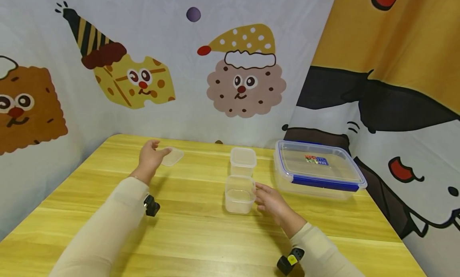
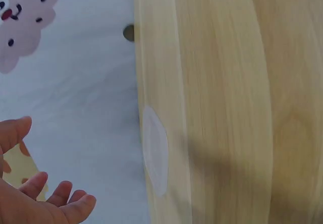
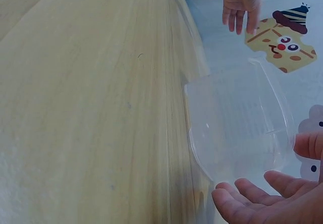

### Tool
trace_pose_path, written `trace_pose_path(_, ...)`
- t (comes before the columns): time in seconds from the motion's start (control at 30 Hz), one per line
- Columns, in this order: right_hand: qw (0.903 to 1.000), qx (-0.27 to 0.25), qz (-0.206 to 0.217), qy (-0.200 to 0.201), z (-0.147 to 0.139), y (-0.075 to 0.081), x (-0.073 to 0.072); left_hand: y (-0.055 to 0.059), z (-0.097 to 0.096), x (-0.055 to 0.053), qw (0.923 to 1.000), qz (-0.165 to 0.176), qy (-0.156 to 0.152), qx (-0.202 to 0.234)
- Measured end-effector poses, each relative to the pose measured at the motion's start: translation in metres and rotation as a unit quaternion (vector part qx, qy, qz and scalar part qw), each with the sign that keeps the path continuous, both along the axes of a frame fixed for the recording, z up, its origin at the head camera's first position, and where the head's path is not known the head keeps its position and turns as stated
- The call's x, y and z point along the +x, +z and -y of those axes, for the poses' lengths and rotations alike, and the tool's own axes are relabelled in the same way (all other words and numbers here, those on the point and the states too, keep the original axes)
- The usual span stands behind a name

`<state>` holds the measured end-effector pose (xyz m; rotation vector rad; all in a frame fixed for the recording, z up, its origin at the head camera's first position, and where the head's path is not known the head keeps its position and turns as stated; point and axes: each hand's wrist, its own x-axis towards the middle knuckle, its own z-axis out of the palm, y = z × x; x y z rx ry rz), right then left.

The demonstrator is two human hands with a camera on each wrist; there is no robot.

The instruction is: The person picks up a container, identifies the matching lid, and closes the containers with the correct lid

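A thin clear lid (image 1: 173, 156) with rounded corners lies flat near the table's far edge. My left hand (image 1: 151, 159) hovers beside it, overlapping its left side in the head view. In the left wrist view the lid (image 2: 156, 151) lies apart from the spread fingers (image 2: 75, 210), which hold nothing. A small clear plastic container (image 1: 239, 203), its top uncovered, stands upright in the middle. At its right side is my right hand (image 1: 271, 201), thumb and fingers apart, fingertips right at the wall. The right wrist view shows the container (image 3: 237, 123) just beyond the loosely bent fingers (image 3: 247, 201).
A second small container (image 1: 243, 161) with a whitish lid stands right behind the uncovered one. To the right sits a large clear box (image 1: 320, 169) with a blue-edged lid and blue clips. Behind the wooden table (image 1: 194, 237) hangs a cartoon-printed cloth (image 1: 187, 121).
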<state>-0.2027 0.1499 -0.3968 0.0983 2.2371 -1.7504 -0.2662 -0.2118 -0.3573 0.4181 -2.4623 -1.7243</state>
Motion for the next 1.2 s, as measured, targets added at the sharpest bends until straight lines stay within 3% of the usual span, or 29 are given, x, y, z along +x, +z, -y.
trace_pose_path(0.93, 0.9998, -0.003, -0.003, 0.02, -0.001, 0.001, -0.002, -0.02, 0.023, -0.029, 0.995, 0.082, -0.037, -0.043)
trace_pose_path(1.2, 0.9998, -0.004, 0.0, 0.019, -0.002, 0.002, -0.002, -0.035, 0.033, -0.038, 0.994, 0.074, -0.062, -0.052)
